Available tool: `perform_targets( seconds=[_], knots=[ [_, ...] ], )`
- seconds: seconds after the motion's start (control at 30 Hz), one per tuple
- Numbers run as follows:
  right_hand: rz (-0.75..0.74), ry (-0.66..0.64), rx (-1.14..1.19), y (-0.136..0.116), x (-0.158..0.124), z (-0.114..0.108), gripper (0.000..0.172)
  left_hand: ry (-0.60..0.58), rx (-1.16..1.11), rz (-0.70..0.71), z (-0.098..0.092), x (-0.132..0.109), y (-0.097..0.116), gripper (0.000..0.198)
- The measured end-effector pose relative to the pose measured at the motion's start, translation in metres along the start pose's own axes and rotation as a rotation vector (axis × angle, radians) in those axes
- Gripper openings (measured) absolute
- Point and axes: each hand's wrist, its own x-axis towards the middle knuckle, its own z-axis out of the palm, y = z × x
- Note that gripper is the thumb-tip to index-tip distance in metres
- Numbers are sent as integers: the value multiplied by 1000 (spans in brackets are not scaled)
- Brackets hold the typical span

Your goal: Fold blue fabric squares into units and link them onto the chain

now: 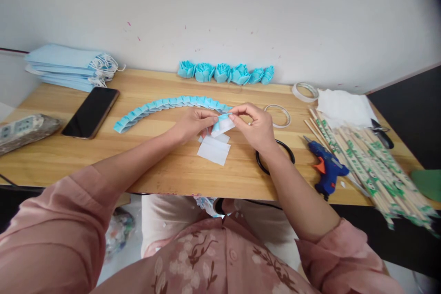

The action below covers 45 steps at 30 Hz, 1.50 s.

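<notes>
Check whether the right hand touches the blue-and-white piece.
Touching. The head view shows the right hand pinching the blue-and-white piece by its upper corner.

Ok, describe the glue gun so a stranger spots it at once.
On the table, look right of the right hand. The glue gun lies between a black ring and the wrapped sticks; only it is dark blue with an orange trigger.

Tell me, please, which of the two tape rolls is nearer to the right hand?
The thinner tape roll, lying close beside the right hand. The thicker tape roll lies farther back, next to the white sheets.
</notes>
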Motion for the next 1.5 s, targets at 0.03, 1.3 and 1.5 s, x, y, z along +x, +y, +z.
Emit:
perform_targets(
  seconds=[0.03, 1.3, 1.5],
  knots=[
    [-37, -8, -18, 1, 0, 0, 5, 4, -13, -4, 0, 0, -1, 21],
    [142, -208, 297, 6, -1, 0, 28, 143, -51, 8, 1, 1, 0, 24],
    [249, -303, 309, 16, -3, 8, 49, 127, -50, 31, 1, 2, -2, 28]
  ],
)
